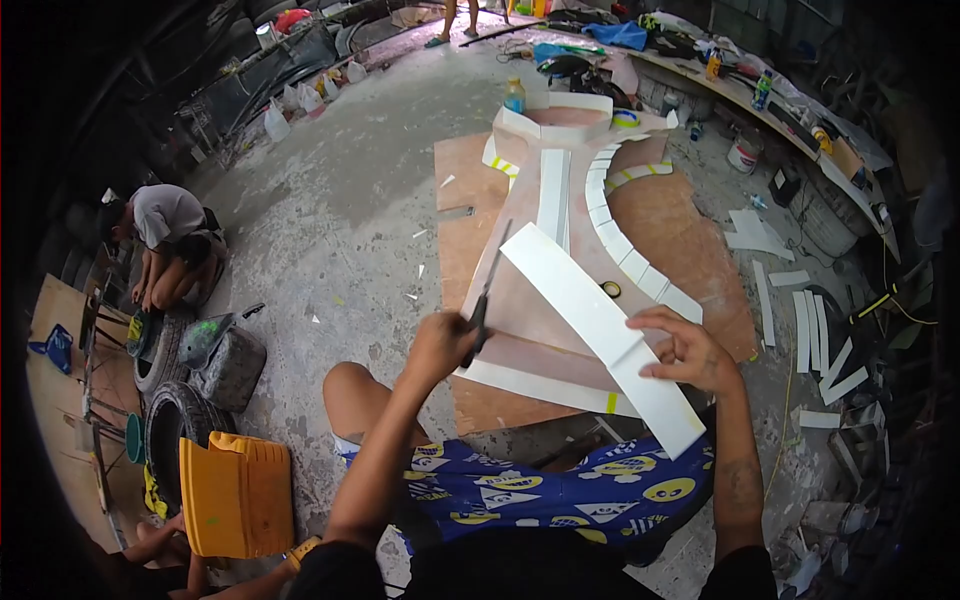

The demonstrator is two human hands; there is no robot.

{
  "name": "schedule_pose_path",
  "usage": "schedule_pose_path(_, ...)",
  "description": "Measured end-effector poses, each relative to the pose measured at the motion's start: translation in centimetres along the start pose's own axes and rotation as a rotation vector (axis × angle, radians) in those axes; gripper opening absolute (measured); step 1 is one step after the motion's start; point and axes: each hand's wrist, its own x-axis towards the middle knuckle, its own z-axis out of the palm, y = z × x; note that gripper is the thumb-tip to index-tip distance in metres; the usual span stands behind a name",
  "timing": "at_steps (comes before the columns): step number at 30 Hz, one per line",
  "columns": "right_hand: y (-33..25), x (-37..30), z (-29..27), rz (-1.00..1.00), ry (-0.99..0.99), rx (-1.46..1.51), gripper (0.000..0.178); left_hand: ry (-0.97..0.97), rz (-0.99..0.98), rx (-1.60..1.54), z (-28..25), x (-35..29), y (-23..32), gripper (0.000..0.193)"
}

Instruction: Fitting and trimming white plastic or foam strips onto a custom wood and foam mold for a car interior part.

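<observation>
Strip [605, 338] and scissors [478, 325] above the panel [590, 245]

Grey floor [350, 250] surrounds the work. On it lies a brown board [690, 240], and on the board the panel, pinkish and narrow-waisted, with white tabs [625, 260] lining its right-hand curve. Slim white offcuts [812, 330] lie on the floor to the right. The strip, broad and white, slants over the panel's near half, its lower end reaching past the near edge over the shorts [520, 500]. A crosswise line shows beside the right hand [695, 350]; whether that is a fold or an overlap, I cannot tell

The right fingers grasp the strip near its lower end. The left hand [440, 345] is closed around the scissors' handles, blades pointing away and apart from the strip, as far as this view shows

The step in hand seems to be sizing or trimming the strip to suit the panel. The next move probably calls for a steady right grip and the blades turned to the strip

As for writing, the shorts carry printed letters among yellow faces. The white bucket [743, 152] has a red label, too small to read; the small tape roll [611, 289] shows no legible marking
</observation>
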Motion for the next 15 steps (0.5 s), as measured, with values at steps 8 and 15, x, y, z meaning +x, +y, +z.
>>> schedule_pose_path(8, 4.1, 8.2, -3.4, -0.013, -0.020, -0.240, 0.062, 0.218, -0.056, 0.326, 6.2, 11.8, -0.8, 0.037)
schedule_pose_path(15, 4.4, 9.3, -5.3, 0.048, 0.042, -0.394, 0.081, 0.116, -0.017, 0.347, 6.1, 11.7, 1.1, 0.035)
